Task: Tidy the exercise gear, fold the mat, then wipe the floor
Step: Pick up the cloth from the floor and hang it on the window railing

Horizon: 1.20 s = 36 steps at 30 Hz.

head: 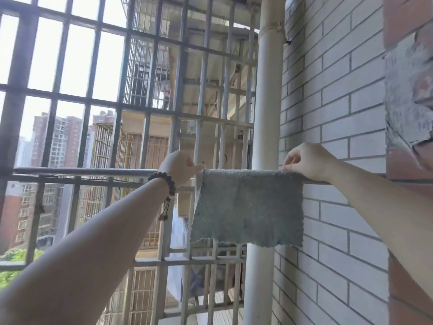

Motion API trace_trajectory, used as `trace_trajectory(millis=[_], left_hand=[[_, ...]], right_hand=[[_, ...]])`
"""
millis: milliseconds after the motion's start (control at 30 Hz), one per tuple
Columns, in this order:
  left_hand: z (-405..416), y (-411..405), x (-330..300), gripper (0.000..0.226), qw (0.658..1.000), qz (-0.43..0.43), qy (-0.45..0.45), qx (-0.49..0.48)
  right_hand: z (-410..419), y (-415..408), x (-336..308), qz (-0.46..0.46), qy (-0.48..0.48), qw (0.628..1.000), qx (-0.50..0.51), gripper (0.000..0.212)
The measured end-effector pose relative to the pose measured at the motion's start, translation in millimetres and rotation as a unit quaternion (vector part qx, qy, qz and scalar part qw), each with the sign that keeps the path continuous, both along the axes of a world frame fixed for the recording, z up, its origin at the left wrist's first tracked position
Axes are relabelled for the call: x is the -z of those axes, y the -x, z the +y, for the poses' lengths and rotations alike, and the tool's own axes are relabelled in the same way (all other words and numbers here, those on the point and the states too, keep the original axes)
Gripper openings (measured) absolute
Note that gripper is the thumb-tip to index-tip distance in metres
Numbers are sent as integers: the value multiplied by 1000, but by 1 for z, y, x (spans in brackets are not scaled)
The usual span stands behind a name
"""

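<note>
A grey-green cloth [248, 207] with frayed edges hangs draped over a thin horizontal metal rail [82, 171] at chest height. My left hand [180, 166], with a dark bead bracelet on its wrist, pinches the cloth's top left corner at the rail. At the top right corner my right hand [309, 161] pinches the cloth's upper edge the same way. The cloth is spread flat between the two hands. No mat or exercise gear is in view.
A metal window grille [112, 99] closes off the opening behind the rail. A white vertical pipe [267, 102] runs down behind the cloth. A pale brick wall [335, 109] stands at the right, with a red brick edge [407, 19] nearest me.
</note>
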<state>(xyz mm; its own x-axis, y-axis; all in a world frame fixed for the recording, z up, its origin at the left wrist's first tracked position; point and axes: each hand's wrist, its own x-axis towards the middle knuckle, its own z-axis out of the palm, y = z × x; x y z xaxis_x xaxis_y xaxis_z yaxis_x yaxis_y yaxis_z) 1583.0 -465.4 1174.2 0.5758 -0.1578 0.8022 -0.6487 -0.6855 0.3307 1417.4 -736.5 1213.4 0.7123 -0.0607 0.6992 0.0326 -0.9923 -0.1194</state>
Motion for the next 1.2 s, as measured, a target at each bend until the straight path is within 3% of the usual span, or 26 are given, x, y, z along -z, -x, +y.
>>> trace_trajectory(millis=[67, 133, 233, 400, 500, 600, 733, 933, 1033, 1200], left_hand=[[-2, 4, 15, 54, 997, 35, -66, -26], [-9, 1, 27, 40, 993, 57, -96, -44], [-16, -3, 32, 19, 997, 65, -13, -47], [-14, -4, 22, 29, 984, 91, 145, 56], [-9, -6, 4, 31, 978, 87, 179, 69], [-1, -15, -10, 27, 989, 78, 129, -13], [1, -24, -7, 20, 993, 66, 24, -96], [-16, -12, 5, 25, 992, 32, -65, 101], [-16, -14, 8, 20, 995, 9, -27, 100], [-14, -12, 19, 19, 996, -36, -51, 64]], right_hand=[[-3, 1, 3, 13, 11, 1000, -1, 7], [-6, -1, 6, 2, 22, 1000, 7, 4], [-7, -2, 8, -28, 26, 999, 19, 3], [-10, -6, 12, -53, 8, 998, 19, 9], [-13, -10, 9, -64, 1, 998, 28, 10], [-16, -14, 3, -96, -13, 994, 51, 15], [-15, -18, 3, -42, 2, 997, 65, 12], [-2, -19, 6, 52, 7, 998, -21, 16], [-2, -16, 5, 40, 16, 999, -22, 12], [-3, -10, 6, 50, 38, 998, -10, 15]])
